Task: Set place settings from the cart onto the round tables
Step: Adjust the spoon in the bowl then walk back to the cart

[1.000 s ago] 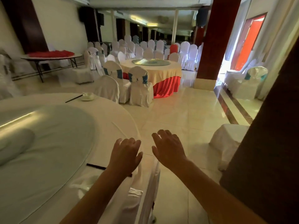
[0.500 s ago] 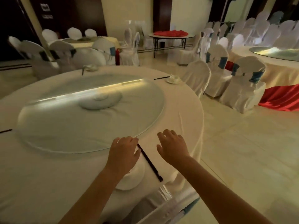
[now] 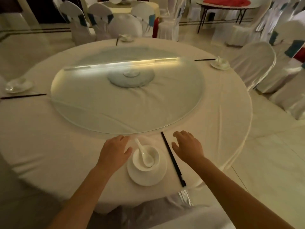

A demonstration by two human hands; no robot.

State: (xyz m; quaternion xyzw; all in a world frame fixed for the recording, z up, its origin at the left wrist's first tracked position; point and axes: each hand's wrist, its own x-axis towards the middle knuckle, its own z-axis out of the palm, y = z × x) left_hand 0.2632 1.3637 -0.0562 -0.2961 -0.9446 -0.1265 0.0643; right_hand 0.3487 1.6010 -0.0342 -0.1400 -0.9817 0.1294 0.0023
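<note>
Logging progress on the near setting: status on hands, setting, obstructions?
Left hand and right hand open, empty, flanking the setting. Bowl with spoon on saucer, chopsticks to its right. Nothing in the way.

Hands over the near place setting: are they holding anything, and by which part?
Nothing is held. The left hand and right hand hover with loose fingers either side of the bowl and chopsticks.

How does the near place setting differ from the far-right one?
The near setting's chopsticks lie right of its plate; the far-right setting's chopsticks lie left of its plate. The near setting sits between both hands; the far-right one has no hand near. Both have a white bowl on a plate.
</note>
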